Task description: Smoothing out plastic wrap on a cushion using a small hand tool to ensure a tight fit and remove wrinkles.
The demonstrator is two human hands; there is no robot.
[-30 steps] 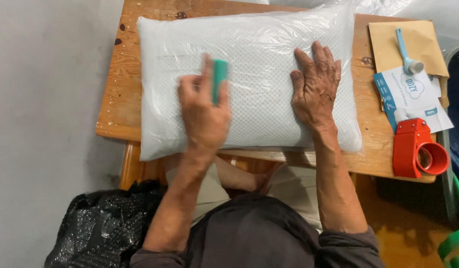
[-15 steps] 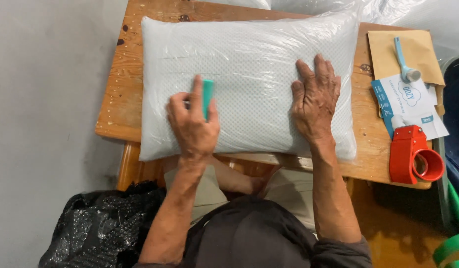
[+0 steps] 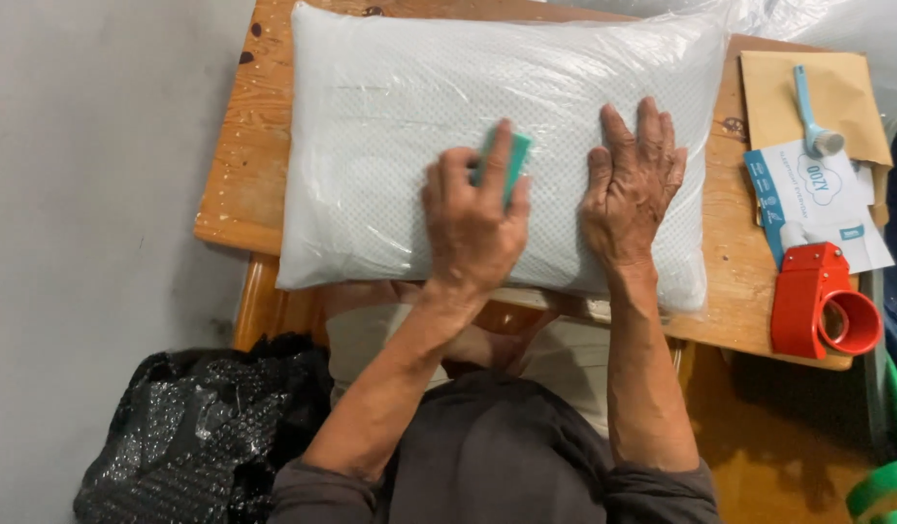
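My left hand [image 3: 472, 228] presses flat on the near middle of the pillow [image 3: 390, 126], fingers curled over a small teal block [image 3: 505, 165] and pinching it down against the plastic. My right hand [image 3: 631, 189] lies just beside it to the right, fingers spread, palm flat on the pillow, holding nothing.

The pillow lies across the wooden table [image 3: 244, 184], covering most of the top, its near long edge hanging a bit past the table's near edge above my lap. Judging by how my palms sink in, it is soft, puffy and light. The clear plastic bag around it looks slick, so I guess the hands could skate on it. The corners or the short ends look like the best places to take hold, where the bag bunches; a flat palm works for holding it down.

Look: white, rectangular, with a fine dotted mesh cover under a glossy wrinkled bag; loose plastic sticks out at the far right corner.

Near left, on the floor, a black crinkly bag [image 3: 191, 432]. On the right end of the table, nearest first: a red tape dispenser [image 3: 819, 303] at the near edge, a white and blue printed card [image 3: 802, 189] beyond it, then a brown envelope [image 3: 841, 92] with a pale blue small-handled tool [image 3: 812, 116] lying on it. Green strap [image 3: 880, 480] at the near right corner, partly out of view.
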